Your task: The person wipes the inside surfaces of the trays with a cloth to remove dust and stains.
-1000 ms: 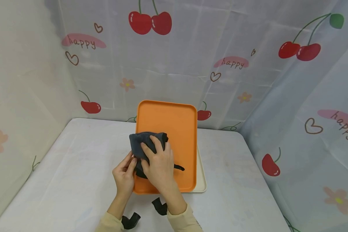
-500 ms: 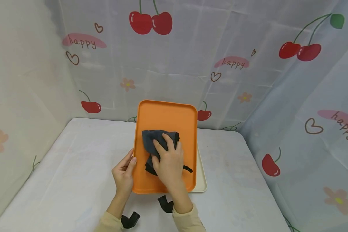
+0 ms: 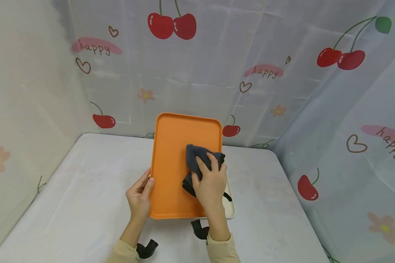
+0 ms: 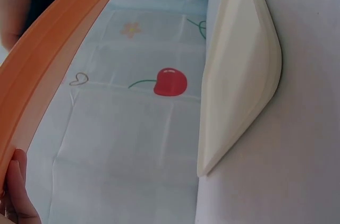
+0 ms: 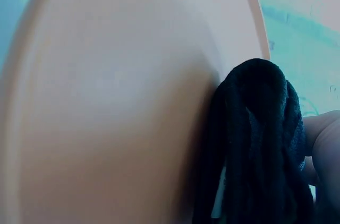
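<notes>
In the head view my left hand (image 3: 139, 195) grips an orange tray (image 3: 171, 157) by its left rim, thumb on the near face. The tray is raised and tilted up toward me. My right hand (image 3: 211, 185) holds a folded dark grey cloth (image 3: 193, 155) against the tray's right side, partly over its right rim. Beyond that hand pokes a short black strip (image 3: 228, 197). The right wrist view has the bunched cloth (image 5: 255, 144) against the tray face (image 5: 106, 86), with fingertips behind it. The left wrist view shows the orange tray's edge (image 4: 53, 49) and left fingers.
A cream tray (image 3: 230, 208) lies on the white-covered table (image 3: 266, 204) behind the orange one, mostly hidden in the head view; its corner (image 4: 241, 65) shows in the left wrist view. Cherry-printed curtains (image 3: 197, 91) surround the table. Black pieces (image 3: 147, 249) sit at both wrists.
My right hand has slid the cloth across the orange tray from its left edge to its right edge. The left hand keeps its hold on the left rim, and the tray has barely moved.
</notes>
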{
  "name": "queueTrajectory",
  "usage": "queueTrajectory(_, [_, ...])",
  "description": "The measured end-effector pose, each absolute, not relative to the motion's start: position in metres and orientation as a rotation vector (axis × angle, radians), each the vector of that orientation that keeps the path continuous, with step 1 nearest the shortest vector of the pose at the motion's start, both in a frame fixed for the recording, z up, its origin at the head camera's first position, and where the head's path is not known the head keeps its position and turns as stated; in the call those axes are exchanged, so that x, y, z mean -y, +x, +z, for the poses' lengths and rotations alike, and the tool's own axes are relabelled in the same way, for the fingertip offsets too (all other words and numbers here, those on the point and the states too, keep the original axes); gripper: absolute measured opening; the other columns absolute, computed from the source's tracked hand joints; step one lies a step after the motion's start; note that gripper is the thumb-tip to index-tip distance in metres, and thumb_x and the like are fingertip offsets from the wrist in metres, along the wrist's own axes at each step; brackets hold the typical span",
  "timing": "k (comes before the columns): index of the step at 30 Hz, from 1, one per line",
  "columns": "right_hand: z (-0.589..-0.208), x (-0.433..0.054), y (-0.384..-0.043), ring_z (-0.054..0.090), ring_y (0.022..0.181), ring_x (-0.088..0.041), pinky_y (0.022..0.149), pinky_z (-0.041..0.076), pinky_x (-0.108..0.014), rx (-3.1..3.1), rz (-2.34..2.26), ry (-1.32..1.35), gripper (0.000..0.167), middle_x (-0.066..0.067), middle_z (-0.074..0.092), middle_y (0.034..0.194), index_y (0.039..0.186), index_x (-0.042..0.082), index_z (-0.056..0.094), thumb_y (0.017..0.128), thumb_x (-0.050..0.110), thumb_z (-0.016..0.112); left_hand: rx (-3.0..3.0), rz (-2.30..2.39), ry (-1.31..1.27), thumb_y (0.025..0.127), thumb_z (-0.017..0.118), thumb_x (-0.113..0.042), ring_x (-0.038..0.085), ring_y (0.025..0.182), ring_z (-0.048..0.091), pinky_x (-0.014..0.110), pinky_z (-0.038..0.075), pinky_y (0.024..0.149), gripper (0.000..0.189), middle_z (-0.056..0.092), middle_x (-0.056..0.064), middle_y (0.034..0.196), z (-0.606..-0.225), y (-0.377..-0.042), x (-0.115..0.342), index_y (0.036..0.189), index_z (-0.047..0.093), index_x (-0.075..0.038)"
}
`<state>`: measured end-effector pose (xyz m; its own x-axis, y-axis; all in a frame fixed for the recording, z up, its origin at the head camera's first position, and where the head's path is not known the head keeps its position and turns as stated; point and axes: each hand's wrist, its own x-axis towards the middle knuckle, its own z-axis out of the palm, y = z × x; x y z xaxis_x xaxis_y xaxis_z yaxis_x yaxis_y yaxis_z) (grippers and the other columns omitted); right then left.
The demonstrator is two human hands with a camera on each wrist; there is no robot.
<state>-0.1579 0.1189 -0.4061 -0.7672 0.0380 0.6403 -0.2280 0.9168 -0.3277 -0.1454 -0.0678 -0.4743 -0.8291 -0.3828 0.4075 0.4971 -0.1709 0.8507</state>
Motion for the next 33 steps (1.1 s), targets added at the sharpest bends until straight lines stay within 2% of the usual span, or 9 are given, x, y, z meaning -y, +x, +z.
queueTrajectory(5, [-0.408, -0.131, -0.158, 0.048, 0.093, -0.038, 0.071, 0.046, -0.045, 2.388, 0.534, 0.029, 0.037, -0.013, 0.057, 0.136, 0.119, 0.018, 0.073, 0.082, 0.021, 0.075, 1.527, -2.039, -0.129, 0.091, 0.062, 0.005, 0.000, 0.092, 0.068, 0.013, 0.055, 0.078, 0.032, 0.073, -0.011, 0.106, -0.474, -0.146, 0.069, 0.123, 0.060, 0.014])
queueTrajectory(33, [-0.409, -0.126, -0.154, 0.047, 0.091, -0.037, 0.072, 0.043, -0.044, 2.392, 0.533, 0.016, 0.037, -0.015, 0.057, 0.136, 0.119, 0.016, 0.072, 0.082, 0.021, 0.075, 1.526, -2.054, -0.149, 0.092, 0.061, 0.005, 0.001, 0.096, 0.068, 0.014, 0.055, 0.080, 0.033, 0.072, -0.011, 0.109, -0.473, -0.146, 0.065, 0.123, 0.059, 0.014])
